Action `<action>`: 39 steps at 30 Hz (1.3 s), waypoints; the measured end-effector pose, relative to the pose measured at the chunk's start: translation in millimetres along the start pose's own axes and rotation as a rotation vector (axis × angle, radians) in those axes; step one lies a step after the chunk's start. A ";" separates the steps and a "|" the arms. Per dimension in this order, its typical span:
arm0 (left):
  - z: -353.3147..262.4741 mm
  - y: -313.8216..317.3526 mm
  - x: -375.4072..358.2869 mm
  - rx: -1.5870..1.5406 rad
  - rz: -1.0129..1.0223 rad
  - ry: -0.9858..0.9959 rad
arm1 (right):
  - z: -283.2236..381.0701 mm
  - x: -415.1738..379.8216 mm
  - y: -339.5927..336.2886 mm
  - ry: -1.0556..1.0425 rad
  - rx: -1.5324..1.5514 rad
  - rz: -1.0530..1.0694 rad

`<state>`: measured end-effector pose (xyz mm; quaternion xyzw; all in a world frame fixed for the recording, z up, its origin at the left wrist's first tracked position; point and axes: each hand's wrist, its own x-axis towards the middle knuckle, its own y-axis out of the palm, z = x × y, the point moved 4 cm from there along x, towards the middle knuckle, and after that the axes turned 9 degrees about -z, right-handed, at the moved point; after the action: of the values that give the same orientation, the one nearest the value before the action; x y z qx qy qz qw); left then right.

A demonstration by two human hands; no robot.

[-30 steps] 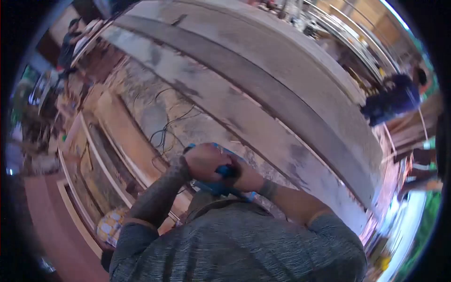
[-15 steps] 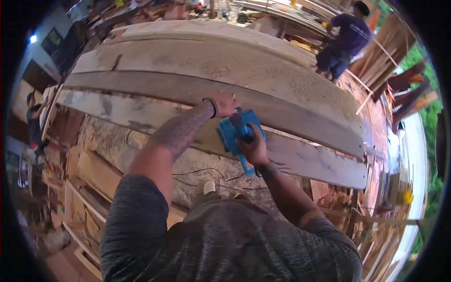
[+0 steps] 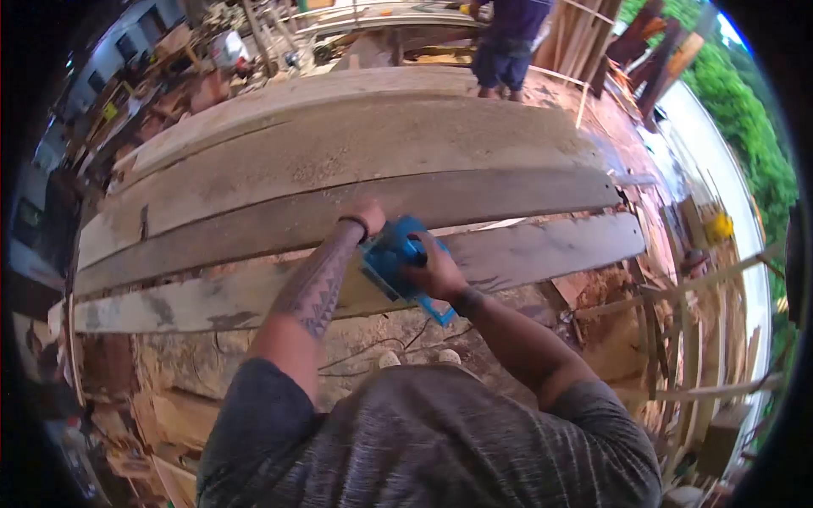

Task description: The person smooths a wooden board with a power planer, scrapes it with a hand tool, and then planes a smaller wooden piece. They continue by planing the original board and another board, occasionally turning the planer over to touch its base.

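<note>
A blue electric planer (image 3: 389, 264) sits on the nearest long board (image 3: 542, 252), left of its right end. My right hand (image 3: 437, 269) is closed around the planer's rear handle. At the planer's front, my left hand (image 3: 364, 215) is closed and blurred; it appears to grip the front knob, though its fingers are partly hidden. A darker board (image 3: 254, 234) lies just behind, with a narrow gap between the two. A blue piece (image 3: 437, 311) of the tool juts toward me over the board's near edge.
Wide boards (image 3: 364, 135) strewn with shavings lie farther back. A cord (image 3: 347, 364) runs over the littered ground by my shoes (image 3: 389, 359). Another person (image 3: 508, 42) stands beyond the boards. Wooden rails (image 3: 677, 305) and a yellow object (image 3: 718, 227) are at right.
My view has turned, so the boards look more level and the other person appears farther left and higher. Both hands stay at the planer, which appears slightly farther left in view.
</note>
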<state>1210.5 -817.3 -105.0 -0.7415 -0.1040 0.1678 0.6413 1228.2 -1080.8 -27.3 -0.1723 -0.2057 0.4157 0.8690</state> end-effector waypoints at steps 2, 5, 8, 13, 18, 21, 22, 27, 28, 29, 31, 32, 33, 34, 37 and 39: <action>-1.3 -8.7 -19.2 -0.125 -0.201 -0.103 | 1.6 -0.1 -0.6 0.056 -0.025 0.012; -12.1 -38.1 -38.9 -0.169 -0.168 -0.089 | 9.6 -4.0 -3.9 0.142 -0.013 0.020; -18.1 -50.8 -43.2 -0.153 -0.096 -0.164 | 7.1 -3.6 0.9 0.137 -0.058 -0.004; 5.8 3.8 -12.9 -0.200 -0.016 -0.150 | 13.4 -6.4 0.4 0.188 -0.131 0.008; 26.6 26.7 10.4 -0.329 -0.077 -0.148 | -3.3 -7.5 5.5 0.178 -0.171 -0.007; 16.1 -7.2 -0.9 -0.116 -0.064 -0.140 | 6.9 -23.2 -2.3 0.108 -0.170 -0.098; 22.8 -9.6 -7.9 -0.098 -0.091 -0.210 | 2.1 -32.5 0.3 0.096 -0.166 -0.156; 32.8 1.9 8.5 -0.075 -0.124 -0.164 | -45.7 -118.1 -36.9 0.440 0.064 -0.121; 49.5 16.3 17.1 -0.090 -0.090 -0.099 | -65.3 -135.2 -38.7 0.422 0.083 -0.044; 59.4 28.5 28.9 -0.103 -0.054 -0.030 | -101.4 -155.9 -35.6 0.404 0.104 0.029; 31.0 -1.1 -0.3 -0.239 -0.191 -0.166 | -120.3 -196.4 -51.3 0.443 0.058 0.135; 30.9 -1.3 5.3 -0.210 -0.196 -0.147 | -112.0 -225.6 -67.3 0.498 -0.007 0.173; 47.9 9.5 15.7 -0.179 -0.177 -0.095 | -105.6 -254.0 -83.1 0.551 -0.071 0.213; 65.5 19.8 26.9 -0.134 -0.151 -0.021 | -143.9 -286.5 -80.8 0.467 -0.176 0.200; 45.9 -9.7 3.3 -0.091 -0.164 -0.170 | -201.8 -389.8 -117.5 0.700 -0.414 0.295; 41.4 -16.5 7.2 -0.040 -0.080 -0.140 | -239.7 -473.2 -152.9 0.799 -0.362 0.293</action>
<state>1202.3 -774.1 -94.7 -0.7357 -0.1815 0.1912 0.6239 1178.3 -1578.0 -262.0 -0.4952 0.1029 0.3927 0.7681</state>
